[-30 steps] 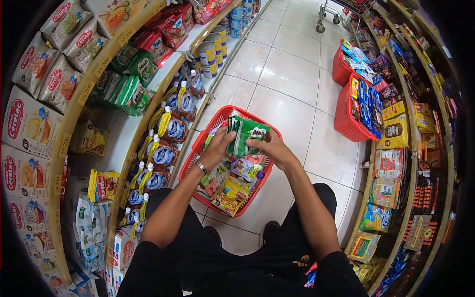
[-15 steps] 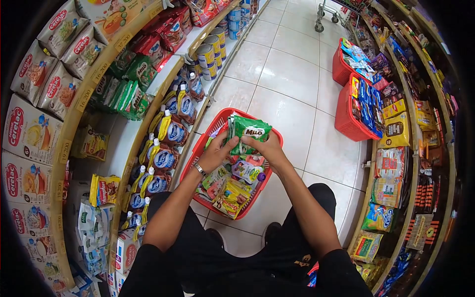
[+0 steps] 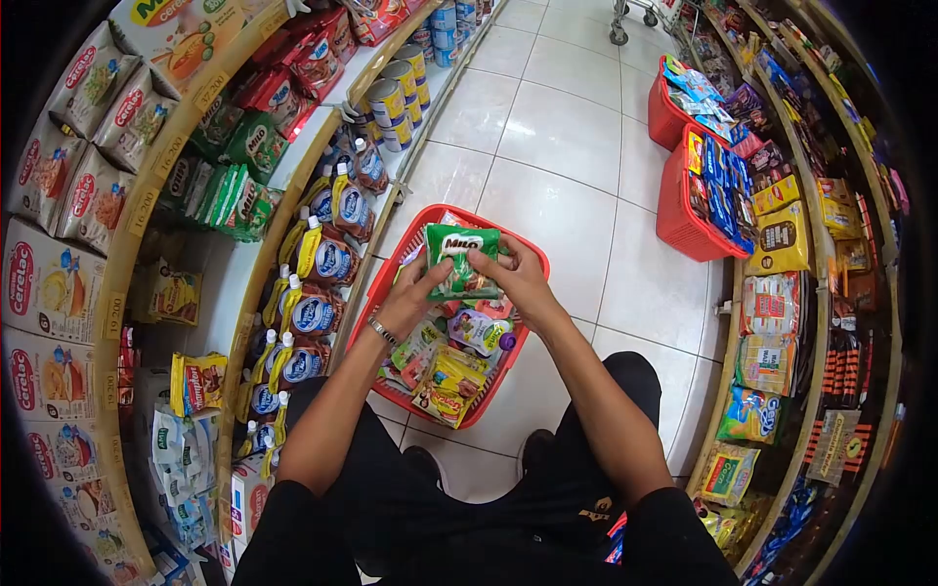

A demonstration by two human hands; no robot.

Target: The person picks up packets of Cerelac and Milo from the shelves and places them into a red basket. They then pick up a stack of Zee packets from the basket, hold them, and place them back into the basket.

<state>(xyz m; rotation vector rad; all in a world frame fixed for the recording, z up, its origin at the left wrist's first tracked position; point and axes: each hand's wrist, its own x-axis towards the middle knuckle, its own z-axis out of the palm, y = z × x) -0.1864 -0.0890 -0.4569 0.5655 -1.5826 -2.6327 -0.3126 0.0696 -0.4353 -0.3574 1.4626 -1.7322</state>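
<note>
Both hands grip green Milo packets [image 3: 465, 252] above the far part of a red shopping basket [image 3: 362, 322]. My left hand [image 3: 408, 298] is closed on their left side, its thumb on the front. My right hand [image 3: 518, 283] is closed on the right side, thumb pressed near the printed name. How many packets are in the stack cannot be made out. Below them in the basket lie a white and purple spouted pouch [image 3: 479, 332], a yellow packet [image 3: 449, 386] and a green and pink pouch [image 3: 415, 354].
At the left, shelves hold Cerelac boxes [image 3: 49, 283], more Milo packets [image 3: 239, 200], spouted chocolate-coloured pouches [image 3: 318, 311] and tins [image 3: 389, 103]. Two filled red baskets [image 3: 684, 220] stand on the tiled floor [image 3: 557, 127] by the right shelves. A wheeled trolley [image 3: 618, 29] is farther up the aisle.
The Milo packets have moved slightly left and now face me more flatly, with both thumbs on the front. The view has shifted a little.
</note>
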